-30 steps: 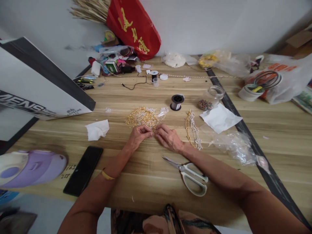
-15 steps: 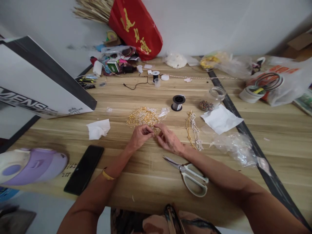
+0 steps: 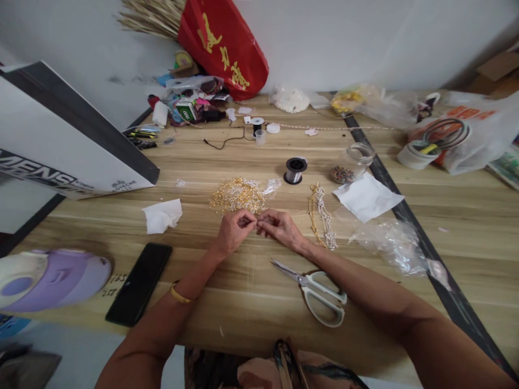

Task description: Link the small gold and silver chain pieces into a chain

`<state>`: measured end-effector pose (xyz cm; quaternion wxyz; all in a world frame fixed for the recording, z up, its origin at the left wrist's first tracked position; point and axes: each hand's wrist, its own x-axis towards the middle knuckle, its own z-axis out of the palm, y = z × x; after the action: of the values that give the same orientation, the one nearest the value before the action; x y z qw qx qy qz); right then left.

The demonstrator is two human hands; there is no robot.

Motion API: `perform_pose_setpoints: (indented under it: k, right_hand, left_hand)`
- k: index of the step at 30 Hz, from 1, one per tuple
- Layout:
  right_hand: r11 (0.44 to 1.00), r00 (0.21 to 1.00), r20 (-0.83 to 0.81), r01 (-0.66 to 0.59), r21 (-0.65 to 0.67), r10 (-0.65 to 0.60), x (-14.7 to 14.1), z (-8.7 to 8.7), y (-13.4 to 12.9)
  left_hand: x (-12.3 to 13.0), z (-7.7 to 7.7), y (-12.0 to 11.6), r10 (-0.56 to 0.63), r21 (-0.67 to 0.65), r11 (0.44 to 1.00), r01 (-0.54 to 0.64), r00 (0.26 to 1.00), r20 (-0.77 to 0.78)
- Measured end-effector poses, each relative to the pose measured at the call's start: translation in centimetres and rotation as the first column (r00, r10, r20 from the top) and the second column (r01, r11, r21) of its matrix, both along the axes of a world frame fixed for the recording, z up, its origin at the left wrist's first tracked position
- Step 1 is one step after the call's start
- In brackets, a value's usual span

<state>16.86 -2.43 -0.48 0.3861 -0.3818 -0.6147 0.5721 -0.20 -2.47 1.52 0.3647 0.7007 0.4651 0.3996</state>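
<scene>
My left hand (image 3: 235, 231) is closed in a pinch just below a pile of gold and silver beaded chains (image 3: 239, 195). Fingertip to fingertip with it, my right hand (image 3: 279, 227) is pinched too; whatever lies between the fingertips is too small to make out. To the right lie gold and silver bead strands (image 3: 323, 219). A spool of thin wire (image 3: 295, 170) stands above them. Scissors (image 3: 310, 286) with pale handles rest below my right hand, blades slightly apart.
A black phone (image 3: 139, 283) and a purple-white object (image 3: 60, 278) lie at the left, near a white tissue (image 3: 162, 216). A glass jar (image 3: 352, 162), white paper (image 3: 367, 198) and clear plastic (image 3: 387, 246) are at the right. A large box (image 3: 73, 135) stands at upper left.
The fingers of my right hand have drawn in and lowered, so its fingertips now meet those of my left hand. My left hand has barely moved.
</scene>
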Motion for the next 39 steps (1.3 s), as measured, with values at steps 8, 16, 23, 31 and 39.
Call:
perform_pose_setpoints:
  k: [8, 16, 23, 31, 39]
  right_hand:
    - [0.978, 0.986, 0.164, -0.007, 0.21, -0.028, 0.3, 0.0, -0.1]
    - [0.961, 0.975, 0.219, -0.024, 0.275, -0.039, 0.5, 0.2, -0.2]
    - [0.954, 0.973, 0.222, -0.015, 0.298, -0.054, 0.3, 0.3, -0.3]
    - [0.99, 0.998, 0.058, -0.032, 0.136, 0.025, 0.3, 0.5, -0.4]
    - [1.0, 0.998, -0.059, -0.01, 0.016, 0.011, 0.0, 0.0, -0.1]
  left_hand:
    - [0.2, -0.4, -0.2, 0.018, 0.188, 0.982, 0.01, 0.988, -0.151]
    - [0.1, -0.7, -0.1, 0.044, 0.215, 0.977, 0.003, 0.977, -0.211]
    - [0.0, -1.2, 0.1, 0.058, 0.282, 0.959, 0.024, 0.958, -0.279]
    - [0.0, -0.7, 0.0, 0.08, 0.241, 0.97, -0.018, 0.965, -0.248]
    - [0.3, -0.4, -0.2, 0.1, 0.249, 0.968, -0.041, 0.968, -0.231]
